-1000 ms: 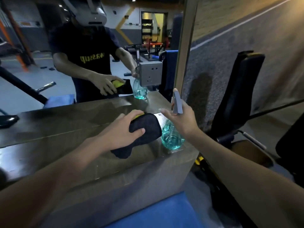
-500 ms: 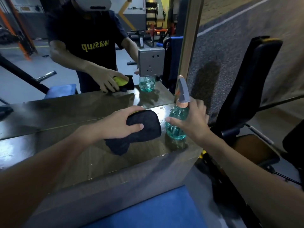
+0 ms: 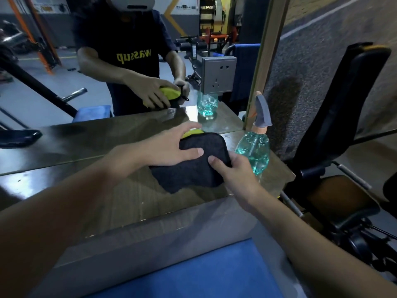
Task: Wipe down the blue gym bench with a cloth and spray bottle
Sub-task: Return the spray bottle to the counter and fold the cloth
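Observation:
A folded cloth [image 3: 193,166], dark grey with a yellow underside, lies on a shiny ledge [image 3: 107,201] in front of a wall mirror. My left hand [image 3: 167,147] holds its far side, thumb pressed on top. My right hand [image 3: 234,171] grips its right edge, thumb on the cloth. Just right of the cloth stands the teal spray bottle [image 3: 255,149] with a grey trigger head, upright on the ledge and free of both hands. The blue gym bench [image 3: 204,274] shows at the bottom of the view, below the ledge.
The mirror [image 3: 64,82] behind the ledge reflects a person, the cloth and the bottle. A grey wall socket [image 3: 218,75] sticks out near the mirror's wooden frame [image 3: 266,61]. A black padded gym machine [image 3: 343,125] stands to the right of the ledge.
My right hand has let go of the spray bottle, which now stands on the ledge, and has moved left to take hold of the cloth's right edge. My left hand stays on the cloth.

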Motion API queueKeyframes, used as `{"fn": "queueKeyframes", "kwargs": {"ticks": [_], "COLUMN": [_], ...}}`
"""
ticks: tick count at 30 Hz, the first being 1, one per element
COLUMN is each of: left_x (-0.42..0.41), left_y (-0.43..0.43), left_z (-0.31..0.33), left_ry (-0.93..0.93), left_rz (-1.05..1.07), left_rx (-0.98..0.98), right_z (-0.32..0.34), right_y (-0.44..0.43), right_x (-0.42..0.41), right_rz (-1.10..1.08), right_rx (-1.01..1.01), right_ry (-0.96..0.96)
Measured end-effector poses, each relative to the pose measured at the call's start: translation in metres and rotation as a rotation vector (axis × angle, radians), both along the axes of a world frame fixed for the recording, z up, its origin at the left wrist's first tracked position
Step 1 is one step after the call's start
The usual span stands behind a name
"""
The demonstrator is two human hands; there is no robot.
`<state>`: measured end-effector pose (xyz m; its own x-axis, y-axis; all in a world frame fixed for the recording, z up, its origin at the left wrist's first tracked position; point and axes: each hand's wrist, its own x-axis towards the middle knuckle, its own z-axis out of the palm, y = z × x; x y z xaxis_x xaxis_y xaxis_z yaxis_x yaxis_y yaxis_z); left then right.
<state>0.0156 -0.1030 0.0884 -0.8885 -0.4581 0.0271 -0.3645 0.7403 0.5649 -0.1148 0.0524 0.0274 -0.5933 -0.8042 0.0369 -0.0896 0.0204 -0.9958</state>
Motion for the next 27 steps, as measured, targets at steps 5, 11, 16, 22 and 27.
{"fn": "queueKeyframes", "kwargs": {"ticks": [5, 11, 16, 22, 27], "left_x": [0.019, 0.034, 0.033, 0.031, 0.029], "left_y": [0.007, 0.017, 0.022, 0.03, 0.032], "left_z": [-0.024, -0.047, -0.051, -0.053, -0.041], "left_ry": [-0.161, 0.017, 0.086, 0.45, 0.552], "left_rz": [0.137, 0.45, 0.605, 0.625, 0.488], "left_rx": [-0.144, -0.013, 0.232, 0.518, 0.326], "right_z": [-0.005, -0.002, 0.005, 0.0, 0.0], "right_y": [-0.008, -0.015, -0.021, -0.033, -0.034], "right_x": [-0.009, -0.012, -0.005, -0.012, -0.016], "right_rz": [-0.06, -0.103, 0.097, 0.141, 0.09], "right_rx": [0.339, 0.424, 0.414, 0.503, 0.333], "right_ry": [0.121, 0.435, 0.636, 0.622, 0.717]}}
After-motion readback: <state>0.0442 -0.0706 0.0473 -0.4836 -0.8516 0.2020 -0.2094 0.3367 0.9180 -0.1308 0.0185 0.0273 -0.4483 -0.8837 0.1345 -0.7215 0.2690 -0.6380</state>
